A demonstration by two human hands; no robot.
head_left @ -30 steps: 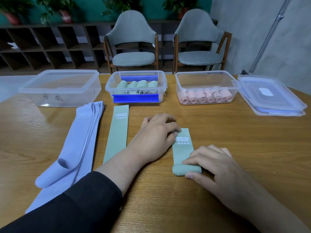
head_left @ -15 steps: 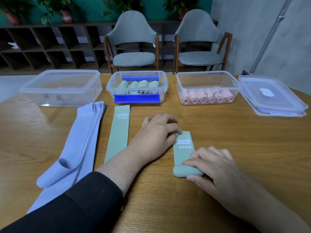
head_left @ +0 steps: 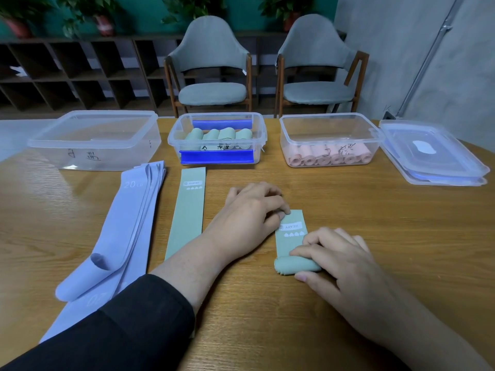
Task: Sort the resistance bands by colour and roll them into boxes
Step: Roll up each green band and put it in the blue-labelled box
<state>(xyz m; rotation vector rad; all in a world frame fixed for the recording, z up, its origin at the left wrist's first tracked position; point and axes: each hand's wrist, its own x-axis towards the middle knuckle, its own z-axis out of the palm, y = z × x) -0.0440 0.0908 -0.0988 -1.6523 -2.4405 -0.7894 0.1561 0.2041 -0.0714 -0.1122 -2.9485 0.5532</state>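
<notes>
The left hand (head_left: 249,215) is hiding the green band's (head_left: 290,238) far-left corner, fingertips pressing it down. The right hand (head_left: 340,261) is curling around its rolled near end. "HEAVY" reads upside down between them; "20 LB" is showing on the purple bands (head_left: 126,210) left.

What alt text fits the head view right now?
Two hands roll a sage-green resistance band on a wooden table: the right hand grips the roll, the left hand pins the flat end. Clear plastic boxes sit behind.
</notes>
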